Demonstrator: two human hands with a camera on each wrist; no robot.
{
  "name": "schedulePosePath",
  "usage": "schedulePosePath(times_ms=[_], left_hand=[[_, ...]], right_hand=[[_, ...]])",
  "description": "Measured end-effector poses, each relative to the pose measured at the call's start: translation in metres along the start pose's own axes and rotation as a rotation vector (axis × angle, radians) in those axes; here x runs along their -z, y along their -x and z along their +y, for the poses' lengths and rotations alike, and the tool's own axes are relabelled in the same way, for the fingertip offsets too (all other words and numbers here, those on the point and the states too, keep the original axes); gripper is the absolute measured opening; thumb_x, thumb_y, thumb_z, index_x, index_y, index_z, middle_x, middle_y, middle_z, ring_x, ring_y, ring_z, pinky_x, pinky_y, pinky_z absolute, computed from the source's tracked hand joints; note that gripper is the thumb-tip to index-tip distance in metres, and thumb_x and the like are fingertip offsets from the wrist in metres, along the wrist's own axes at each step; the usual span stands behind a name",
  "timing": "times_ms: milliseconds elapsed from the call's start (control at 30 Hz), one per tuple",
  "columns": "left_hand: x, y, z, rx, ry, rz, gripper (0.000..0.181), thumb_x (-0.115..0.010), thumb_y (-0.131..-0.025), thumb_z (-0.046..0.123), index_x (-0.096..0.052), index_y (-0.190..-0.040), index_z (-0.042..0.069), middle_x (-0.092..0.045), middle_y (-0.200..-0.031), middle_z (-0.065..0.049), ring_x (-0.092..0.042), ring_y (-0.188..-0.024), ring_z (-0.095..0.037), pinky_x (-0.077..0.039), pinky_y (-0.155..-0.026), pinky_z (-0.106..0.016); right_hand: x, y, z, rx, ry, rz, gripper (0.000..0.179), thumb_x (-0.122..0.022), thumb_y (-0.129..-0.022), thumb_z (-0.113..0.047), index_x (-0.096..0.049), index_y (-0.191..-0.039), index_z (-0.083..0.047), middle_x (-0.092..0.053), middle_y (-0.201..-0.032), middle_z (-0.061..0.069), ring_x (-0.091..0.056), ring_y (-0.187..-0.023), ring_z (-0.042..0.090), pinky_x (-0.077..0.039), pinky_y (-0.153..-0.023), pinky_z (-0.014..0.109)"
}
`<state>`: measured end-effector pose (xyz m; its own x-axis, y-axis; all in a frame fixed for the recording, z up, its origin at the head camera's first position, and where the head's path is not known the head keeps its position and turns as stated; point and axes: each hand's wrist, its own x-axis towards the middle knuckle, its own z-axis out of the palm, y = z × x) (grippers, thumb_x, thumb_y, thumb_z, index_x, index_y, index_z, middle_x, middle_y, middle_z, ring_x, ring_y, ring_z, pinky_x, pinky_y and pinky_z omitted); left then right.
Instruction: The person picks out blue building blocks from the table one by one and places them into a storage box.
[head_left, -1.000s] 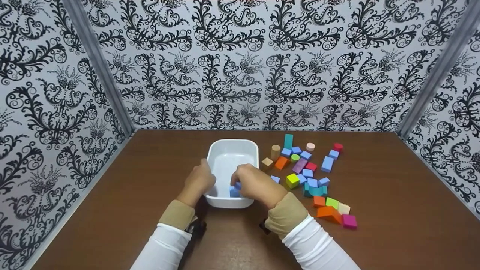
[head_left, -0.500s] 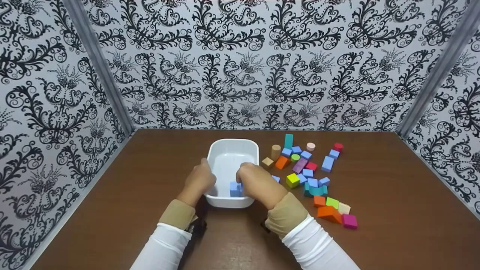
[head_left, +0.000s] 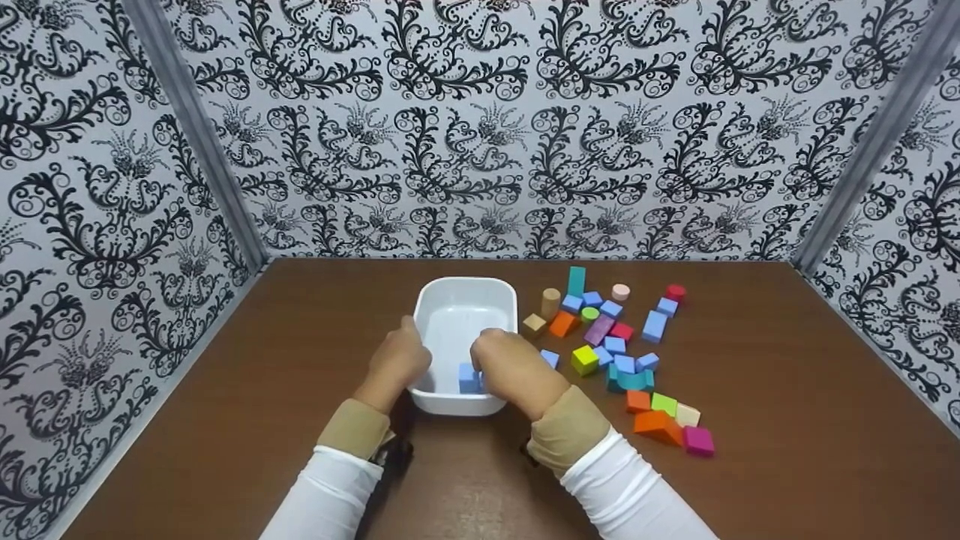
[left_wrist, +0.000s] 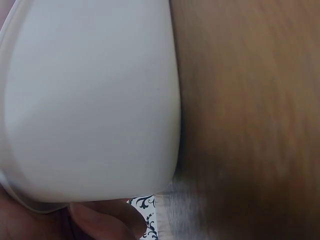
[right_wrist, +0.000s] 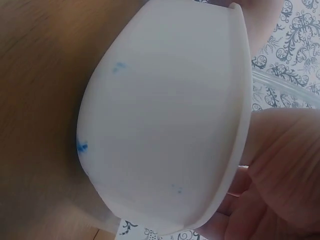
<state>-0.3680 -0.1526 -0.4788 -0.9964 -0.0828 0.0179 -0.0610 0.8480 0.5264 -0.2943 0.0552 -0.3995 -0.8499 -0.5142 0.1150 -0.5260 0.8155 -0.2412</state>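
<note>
A white plastic tub [head_left: 454, 406] stands in the middle of the brown table, with its outer wall filling both wrist views. My left hand [head_left: 400, 358] grips the tub's left rim; fingers [left_wrist: 97, 222] show at the rim in the left wrist view. Over the right rim reaches my right hand [head_left: 517, 369], its curled fingers down inside the tub's near right part. Beside those fingers, a light blue block [head_left: 469, 379] sits at the tub's near end. My right hand appears to pinch blue block material there, but its fingertips are hidden by the hand and the tub wall.
Right of the tub lie several loose blocks: a yellow cube [head_left: 585, 361], a wooden cylinder [head_left: 550, 302], a teal arch [head_left: 631, 380], an orange triangle [head_left: 655, 425], a magenta block [head_left: 699, 441]. Patterned walls [head_left: 480, 150] enclose the table [head_left: 300, 337].
My right hand has shifted slightly right inside the tub, uncovering more of the light blue block. My left hand and the tub have stayed in place.
</note>
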Motion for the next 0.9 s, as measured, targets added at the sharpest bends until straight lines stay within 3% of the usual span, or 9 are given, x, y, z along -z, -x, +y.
schedulePosePath(times_ms=[67,233,367,500,733,900], left_hand=[[0.001,0.0,0.001,0.007,-0.003,-0.006,0.06,-0.057,-0.086,0.006,-0.045,-0.144,-0.009,-0.069,-0.119,-0.032,-0.071,-0.099,-0.042,-0.057,-0.08,-0.057],[0.024,0.027,0.024,0.028,0.018,-0.032,0.061,-0.055,-0.09,0.005,-0.043,-0.148,-0.009,-0.068,-0.125,-0.033,-0.07,-0.107,-0.043,-0.056,-0.088,-0.058],[0.033,0.041,0.034,0.03,0.023,-0.035,0.06,-0.053,-0.092,0.004,-0.042,-0.149,-0.009,-0.067,-0.126,-0.033,-0.07,-0.109,-0.043,-0.056,-0.09,-0.059],[0.034,0.045,0.037,0.036,0.022,-0.031,0.059,-0.053,-0.093,0.003,-0.043,-0.149,-0.009,-0.069,-0.124,-0.031,-0.071,-0.107,-0.042,-0.056,-0.089,-0.058],[0.032,0.042,0.036,0.034,0.035,-0.033,0.058,-0.057,-0.091,0.004,-0.045,-0.147,-0.009,-0.069,-0.122,-0.031,-0.071,-0.106,-0.042,-0.056,-0.089,-0.059],[0.031,0.041,0.034,0.035,0.034,-0.029,0.059,-0.056,-0.091,0.005,-0.044,-0.147,-0.01,-0.069,-0.122,-0.032,-0.071,-0.106,-0.042,-0.056,-0.09,-0.059]], right_hand=[[0.0,0.0,0.0,-0.001,0.004,0.0,0.01,-0.076,-0.088,0.005,-0.08,-0.092,-0.004,-0.069,-0.087,0.009,-0.062,-0.071,0.023,-0.061,-0.079,0.039],[0.001,-0.001,0.0,-0.005,0.036,-0.039,0.005,-0.079,-0.09,-0.001,-0.079,-0.088,-0.005,-0.069,-0.084,0.008,-0.061,-0.069,0.022,-0.062,-0.078,0.038],[0.001,-0.001,0.001,0.017,0.034,-0.055,0.006,-0.079,-0.089,-0.001,-0.081,-0.087,-0.005,-0.072,-0.087,0.009,-0.064,-0.072,0.022,-0.062,-0.08,0.039],[-0.002,-0.002,0.004,0.048,-0.027,-0.045,0.011,-0.078,-0.085,0.004,-0.084,-0.089,-0.006,-0.076,-0.093,0.011,-0.067,-0.08,0.025,-0.061,-0.084,0.042],[-0.006,-0.005,0.007,0.059,-0.097,-0.095,0.029,-0.076,-0.087,0.007,-0.086,-0.108,-0.011,-0.08,-0.11,0.01,-0.069,-0.09,0.024,-0.06,-0.091,0.038],[-0.006,-0.005,0.007,0.038,-0.11,-0.091,0.023,-0.077,-0.086,0.006,-0.085,-0.104,-0.006,-0.079,-0.106,0.012,-0.069,-0.09,0.025,-0.06,-0.092,0.04]])
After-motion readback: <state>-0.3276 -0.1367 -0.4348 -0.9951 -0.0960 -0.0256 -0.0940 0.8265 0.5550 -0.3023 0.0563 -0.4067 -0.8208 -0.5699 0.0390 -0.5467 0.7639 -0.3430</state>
